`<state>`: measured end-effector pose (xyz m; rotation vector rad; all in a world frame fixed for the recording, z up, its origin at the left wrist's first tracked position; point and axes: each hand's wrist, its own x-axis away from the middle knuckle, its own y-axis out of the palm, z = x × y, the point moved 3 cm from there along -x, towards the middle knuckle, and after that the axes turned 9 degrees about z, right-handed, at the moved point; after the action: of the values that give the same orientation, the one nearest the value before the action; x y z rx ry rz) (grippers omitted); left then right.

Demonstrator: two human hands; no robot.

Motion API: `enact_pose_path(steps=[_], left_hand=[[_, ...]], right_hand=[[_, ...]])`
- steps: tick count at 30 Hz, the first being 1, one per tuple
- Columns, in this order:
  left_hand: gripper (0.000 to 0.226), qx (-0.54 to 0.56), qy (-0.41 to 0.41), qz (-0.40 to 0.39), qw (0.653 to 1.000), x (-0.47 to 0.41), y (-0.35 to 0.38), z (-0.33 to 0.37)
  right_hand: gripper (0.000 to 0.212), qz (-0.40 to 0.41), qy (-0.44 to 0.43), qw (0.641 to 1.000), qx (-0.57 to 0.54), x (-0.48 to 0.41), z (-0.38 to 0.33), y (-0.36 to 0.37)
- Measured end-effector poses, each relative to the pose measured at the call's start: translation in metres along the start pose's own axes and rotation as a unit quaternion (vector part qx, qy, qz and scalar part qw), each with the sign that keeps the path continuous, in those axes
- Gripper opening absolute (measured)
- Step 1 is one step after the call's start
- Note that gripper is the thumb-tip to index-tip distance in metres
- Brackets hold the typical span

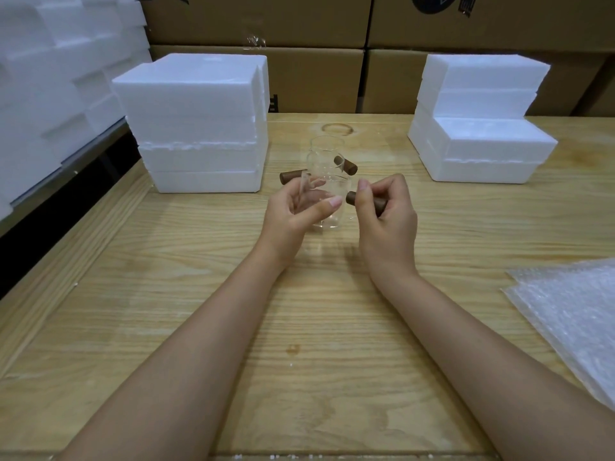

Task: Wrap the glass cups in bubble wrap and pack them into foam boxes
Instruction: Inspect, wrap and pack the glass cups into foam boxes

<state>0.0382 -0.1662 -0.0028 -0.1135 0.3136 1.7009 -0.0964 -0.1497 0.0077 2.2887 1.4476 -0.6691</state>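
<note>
Three clear glass cups with brown wooden handles cluster at the middle of the wooden table (206, 294). My right hand (387, 221) grips the wooden handle (366, 201) of the nearest glass cup (332, 216). My left hand (296, 211) is curled round the glass from the left, thumb across its front. A second handle (293, 176) pokes out just behind my left fingers. The rear cup (324, 151) stands behind, its handle (346, 164) pointing right. White foam boxes are stacked at the left (199, 128) and right (482, 134). Bubble wrap (572, 321) lies at the right edge.
Brown cardboard cartons (316, 74) form a wall behind the table. More white foam pieces (50, 78) are piled on a shelf at the far left, past the table's left edge. Bare wood lies between my forearms and the near edge.
</note>
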Motion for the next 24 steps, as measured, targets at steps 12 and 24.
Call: enact_pose_path(steps=[12,24], left_hand=[[0.061,0.004,0.0,-0.053,0.999,0.001,0.002,-0.002],[0.051,0.045,-0.036,-0.049,0.997,-0.001,0.002,-0.003]], right_hand=[[0.032,0.056,0.129,0.989,-0.039,-0.007,0.013,0.001],[0.025,0.059,0.06,0.996,-0.024,-0.004,0.005,-0.002]])
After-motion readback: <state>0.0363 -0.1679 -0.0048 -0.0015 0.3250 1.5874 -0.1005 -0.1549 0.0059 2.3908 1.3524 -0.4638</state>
